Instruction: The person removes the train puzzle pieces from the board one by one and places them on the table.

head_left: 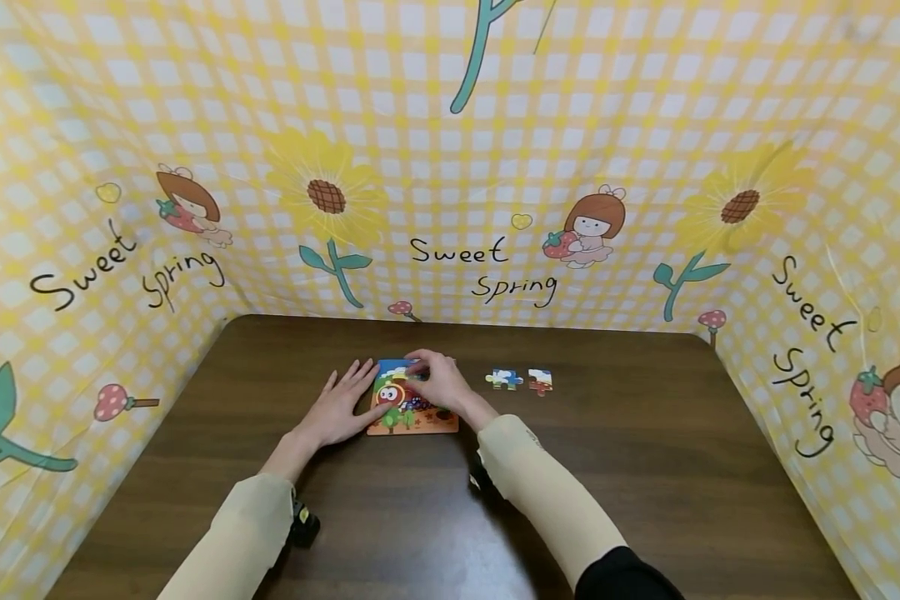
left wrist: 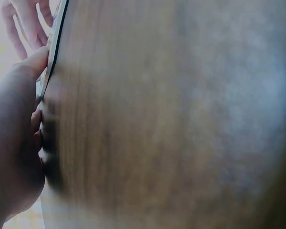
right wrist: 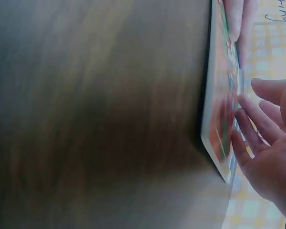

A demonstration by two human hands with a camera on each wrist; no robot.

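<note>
A colourful cartoon jigsaw puzzle board (head_left: 412,423) lies flat on the brown table, with a round red face and green plants printed on it. My left hand (head_left: 339,411) is spread at its left side, thumb resting on the board and the other fingers on the tabletop. Over the board's upper right part is my right hand (head_left: 444,383); in the right wrist view its fingertips (right wrist: 243,125) touch the picture while the thumb stands apart from them. I see no piece between them. Part of the picture is hidden beneath this hand.
Two loose jigsaw pieces lie right of the board: a blue, white and green piece (head_left: 504,380) and a blue, white and reddish piece (head_left: 540,382). Yellow checked cloth (head_left: 450,200) walls in the table (head_left: 607,492) at the back and both sides.
</note>
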